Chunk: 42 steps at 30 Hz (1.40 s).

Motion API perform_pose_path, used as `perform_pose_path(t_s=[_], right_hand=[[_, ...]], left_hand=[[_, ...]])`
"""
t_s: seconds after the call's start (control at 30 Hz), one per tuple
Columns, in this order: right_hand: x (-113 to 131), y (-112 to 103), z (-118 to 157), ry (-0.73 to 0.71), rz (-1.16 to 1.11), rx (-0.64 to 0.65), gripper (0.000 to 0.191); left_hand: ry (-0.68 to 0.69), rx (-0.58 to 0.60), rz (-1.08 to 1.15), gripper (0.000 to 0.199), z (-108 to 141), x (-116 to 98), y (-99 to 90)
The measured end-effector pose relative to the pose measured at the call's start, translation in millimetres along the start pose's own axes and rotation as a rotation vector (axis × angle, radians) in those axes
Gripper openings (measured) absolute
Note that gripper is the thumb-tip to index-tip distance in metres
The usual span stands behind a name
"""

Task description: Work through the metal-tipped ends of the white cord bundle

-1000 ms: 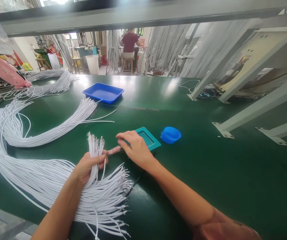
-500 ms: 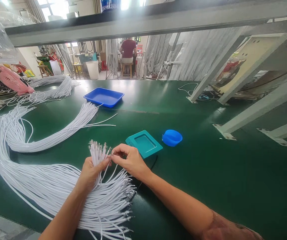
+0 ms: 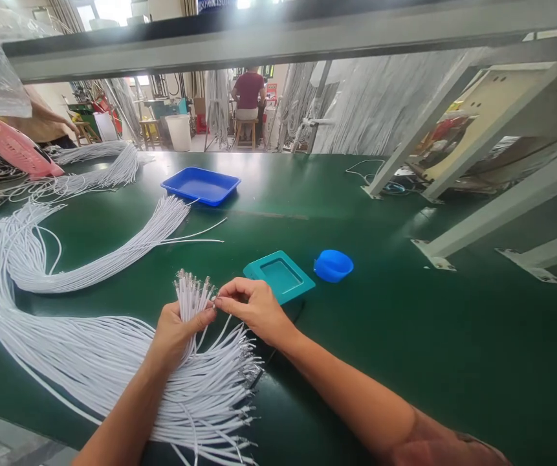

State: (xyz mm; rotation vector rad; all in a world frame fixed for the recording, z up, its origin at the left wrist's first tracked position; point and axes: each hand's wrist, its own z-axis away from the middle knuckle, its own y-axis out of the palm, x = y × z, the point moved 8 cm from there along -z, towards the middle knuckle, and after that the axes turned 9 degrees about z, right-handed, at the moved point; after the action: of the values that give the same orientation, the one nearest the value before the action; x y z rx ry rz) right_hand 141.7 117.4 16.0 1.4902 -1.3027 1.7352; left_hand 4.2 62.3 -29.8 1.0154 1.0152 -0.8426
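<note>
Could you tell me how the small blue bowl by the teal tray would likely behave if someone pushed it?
The blue bowl looks like thin plastic, so probably light. It sits on the smooth green belt, so it would likely slide rather than tip, being low and wide. It lies close beside the teal tray and might bump it.

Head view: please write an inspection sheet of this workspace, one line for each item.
Surface: green table, glossy, with light glare at the far edge.
Job's things: upright bunch of white wires; fanned white wires lying below it.
Clutter: teal tray, small blue bowl, blue tray, pink basket.
Grippers: left hand grips the upright bunch; right hand pinches one wire tip beside it.
Cables: long wire bundle curving across the table's left side; a thin dark cable under the right wrist.
Surroundings: grey frame legs on the right; a seated person far behind, hanging white cables around.
</note>
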Motion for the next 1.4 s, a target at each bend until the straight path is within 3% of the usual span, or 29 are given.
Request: perform_pose_path(t_s=[0.1,0.23,0.33,0.4,0.53,0.63,0.7,0.77,0.9,1.0,1.1,1.2,1.3,1.4], right_hand=[[-7,10,0,0.081,-0.252,0.063,0.015],[-23,35,4,0.338,-0.688,0.242,0.022],[-28,45,7,0.440,-0.779,0.335,0.026],[-24,37,3,0.340,-0.670,0.304,0.033],[8,7,-3,-0.121,-0.201,0.146,0.051],[28,5,3,-0.347,0.014,0.143,0.034],[29,6,4,-0.365,0.041,0.143,0.018],[23,9,2,-0.297,-0.030,0.142,0.010],[-3,22,-1,-0.018,-0.415,0.164,0.018],[-21,26,0,0.167,-0.547,0.084,0.021],[-22,25,0,0.167,-0.557,0.062,0.019],[-7,19,1,0.008,-0.379,0.047,0.017],[5,6,8,-0.163,0.036,-0.148,0.014],[24,5,23,-0.460,0.466,-0.338,0.019]], left_hand=[[-0.023,-0.015,0.062,0.022,1,0,-1.2],[-0.045,0.047,0.117,0.019,1,-1,1.7],[-0.050,0.067,0.151,0.019,0,-1,2.5],[-0.057,0.045,0.167,0.019,-1,-1,0.8],[-0.099,0.034,0.171,0.020,0,1,0.5],[-0.131,0.060,0.166,0.020,2,2,2.0],[-0.126,0.098,0.167,0.020,2,2,4.1],[-0.118,0.132,0.167,0.019,1,2,5.8],[-0.138,0.166,0.168,0.018,0,5,7.2],[-0.140,0.188,0.154,0.017,0,5,7.7],[-0.120,0.201,0.143,0.016,0,4,7.5],[-0.085,0.208,0.127,0.015,0,2,8.7],[-0.035,0.198,0.073,0.015,0,-1,10.0],[-0.001,0.171,0.027,0.017,-1,-1,8.9]])
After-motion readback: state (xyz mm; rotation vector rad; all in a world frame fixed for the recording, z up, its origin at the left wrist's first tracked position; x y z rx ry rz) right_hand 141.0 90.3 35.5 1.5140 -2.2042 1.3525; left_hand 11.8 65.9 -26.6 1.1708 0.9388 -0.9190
